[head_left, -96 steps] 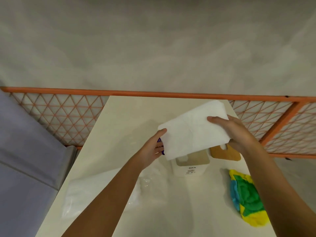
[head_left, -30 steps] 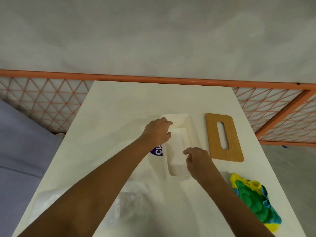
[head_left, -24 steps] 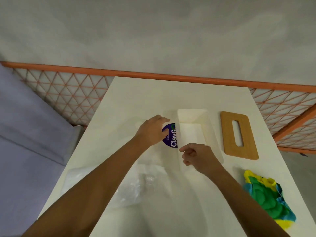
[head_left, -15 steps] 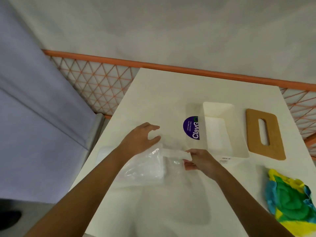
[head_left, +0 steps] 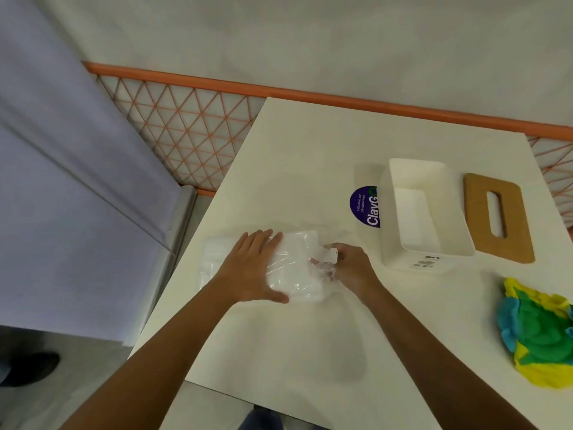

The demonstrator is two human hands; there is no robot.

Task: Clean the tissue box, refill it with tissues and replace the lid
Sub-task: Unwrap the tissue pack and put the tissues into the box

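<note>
Far left: lilac-grey panel point(head_left: 62, 181) runs down the side of the scene. Beyond it an orange lattice fence point(head_left: 186, 135) crosses behind the far edge of the white table point(head_left: 310, 150).

Left part of table, near edge: tissue pack point(head_left: 297, 268), white, in crinkled clear plastic, lying flat with its long side running left to right.

Left hand point(head_left: 251, 271): on top of the pack, palm down. The fingers are straight and a little spread, pointing to the far side, and the thumb lies along the pack's near edge. It presses on the pack and grips nothing.

Right hand point(head_left: 353, 268): at the pack's right end, fingers curled in. They pinch the loose plastic there, which is bunched and lifted, with a small white flap standing up above the fingertips.

Middle of table, farther off: round purple sticker point(head_left: 364, 206) with white lettering, stuck flat. Its right edge is hidden behind the box.

Right of sticker: tissue box point(head_left: 403, 259), white, upright, open at the top, lid off. It stands just right of the right hand, not touching it. The inside is white; cannot tell whether paper lies in it.

Right of box: wooden lid point(head_left: 477, 212), flat on the table just beside the box, with a long slot through its middle.

Near right edge: crumpled cloth point(head_left: 539, 330) in yellow, green and blue, well apart from both hands.
</note>
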